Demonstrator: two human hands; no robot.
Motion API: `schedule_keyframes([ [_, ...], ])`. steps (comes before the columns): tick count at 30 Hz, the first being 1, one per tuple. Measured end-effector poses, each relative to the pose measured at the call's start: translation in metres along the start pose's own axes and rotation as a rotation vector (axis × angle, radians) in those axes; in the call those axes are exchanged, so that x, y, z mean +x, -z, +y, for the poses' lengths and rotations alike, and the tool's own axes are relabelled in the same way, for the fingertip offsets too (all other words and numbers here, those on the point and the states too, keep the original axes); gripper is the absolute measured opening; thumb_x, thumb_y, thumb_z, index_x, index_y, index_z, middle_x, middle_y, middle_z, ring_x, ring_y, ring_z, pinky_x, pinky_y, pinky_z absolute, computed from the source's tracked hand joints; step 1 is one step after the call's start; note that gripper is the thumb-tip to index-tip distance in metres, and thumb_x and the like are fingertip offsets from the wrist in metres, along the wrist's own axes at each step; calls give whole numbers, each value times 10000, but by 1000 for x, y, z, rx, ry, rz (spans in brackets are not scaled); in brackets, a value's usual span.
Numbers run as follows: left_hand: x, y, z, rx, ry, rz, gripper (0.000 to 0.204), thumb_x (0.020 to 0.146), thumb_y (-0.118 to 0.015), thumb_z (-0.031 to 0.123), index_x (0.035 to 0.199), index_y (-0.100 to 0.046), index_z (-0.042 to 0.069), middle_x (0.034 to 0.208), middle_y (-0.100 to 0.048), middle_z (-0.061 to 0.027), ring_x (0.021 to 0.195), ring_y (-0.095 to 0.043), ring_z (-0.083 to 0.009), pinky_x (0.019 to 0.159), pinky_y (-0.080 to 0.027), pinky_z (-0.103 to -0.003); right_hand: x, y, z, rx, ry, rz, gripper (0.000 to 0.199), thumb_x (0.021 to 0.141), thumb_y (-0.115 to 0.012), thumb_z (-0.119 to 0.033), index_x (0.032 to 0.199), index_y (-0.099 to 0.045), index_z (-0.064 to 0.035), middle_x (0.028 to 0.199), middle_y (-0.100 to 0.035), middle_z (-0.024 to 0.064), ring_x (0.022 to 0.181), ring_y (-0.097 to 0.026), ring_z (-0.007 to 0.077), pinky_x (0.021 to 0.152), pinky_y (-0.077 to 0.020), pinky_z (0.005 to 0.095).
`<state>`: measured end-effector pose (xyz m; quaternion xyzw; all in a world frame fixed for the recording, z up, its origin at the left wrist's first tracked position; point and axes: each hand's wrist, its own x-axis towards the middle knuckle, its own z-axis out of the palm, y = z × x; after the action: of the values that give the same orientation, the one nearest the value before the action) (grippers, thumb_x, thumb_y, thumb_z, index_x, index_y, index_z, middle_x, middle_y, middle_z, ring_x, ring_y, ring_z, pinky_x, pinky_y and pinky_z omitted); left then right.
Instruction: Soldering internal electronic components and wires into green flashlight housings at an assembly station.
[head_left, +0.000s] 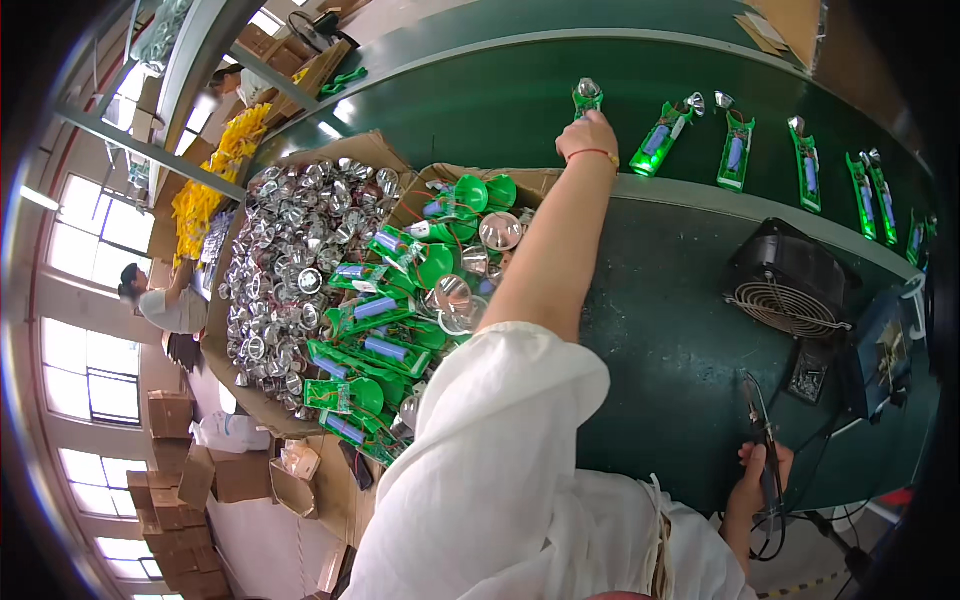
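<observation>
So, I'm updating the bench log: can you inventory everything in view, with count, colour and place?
Reflectors: many, silver, left carton
Heaped lamp units: many, green with blue cylinders, beside reflectors
Lined-up lamp units: at least six, green, far surface
Bench: one, green, right of centre
Fan: one, black, on bench
Small tray: one, dark, near fan
Device: one, dark, far right
Yellow bundles: many, yellow, upper left
Cardboard boxes: many, brown, lower left
Windows: several, white, far left
Other people: two, pale clothing, left
Left hand: one, red bracelet, upper middle, at another lamp unit
Right hand: one, bare, lower right, holding dark tool
</observation>
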<state>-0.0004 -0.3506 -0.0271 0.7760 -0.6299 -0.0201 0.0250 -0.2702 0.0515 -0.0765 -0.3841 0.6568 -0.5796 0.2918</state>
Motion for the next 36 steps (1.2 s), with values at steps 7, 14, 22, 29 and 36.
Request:
schedule_keyframes([
  [7, -87, 181, -72, -40, -735, -443, 271, 760, -578, 78, 1025, -630, 97, 886, -657, -86, 814, -617, -165, 767, -498, -332, 5, -5, -1, 98, -1, -15, 220, 838, -571, -171, 939, -480, 2, 734, -588, 84, 634, -550, 115, 579, -438, 217],
  [14, -138, 158, -212, -330, -482, -483, 593, 629, -732, 100, 1184, -523, 76, 888, -642, -77, 790, -609, -205, 725, -491, -303, 5, -9, -5, 151, 73, -66, 169, 832, -558, -115, 915, -483, 12, 705, -587, 75, 593, -544, 103, 546, -435, 197],
  [22, -170, 138, -225, 51, -623, 74, 175, 731, -643, 177, 896, -664, 125, 876, -636, -89, 739, -611, -275, 668, -483, -376, -13, -5, -13, 155, 87, -32, 155, 839, -549, -116, 918, -488, 3, 714, -587, 67, 598, -544, 95, 546, -428, 197],
  [29, -253, 158, -139, 86, -849, 396, 201, 701, -539, 53, 893, -579, 98, 763, -587, -73, 699, -603, -246, 571, -489, -347, -22, 10, -15, 163, 95, -10, 165, 831, -561, -122, 920, -485, -5, 725, -592, 64, 606, -548, 85, 554, -432, 193],
  [36, -345, 68, -11, 218, -992, 145, 96, 673, -551, 90, 758, -525, 54, 742, -531, -54, 683, -585, -166, 577, -482, -274, -23, 24, -24, 165, 116, 86, 161, 835, -561, -103, 934, -499, 7, 741, -602, 88, 612, -562, 104, 571, -444, 201],
])
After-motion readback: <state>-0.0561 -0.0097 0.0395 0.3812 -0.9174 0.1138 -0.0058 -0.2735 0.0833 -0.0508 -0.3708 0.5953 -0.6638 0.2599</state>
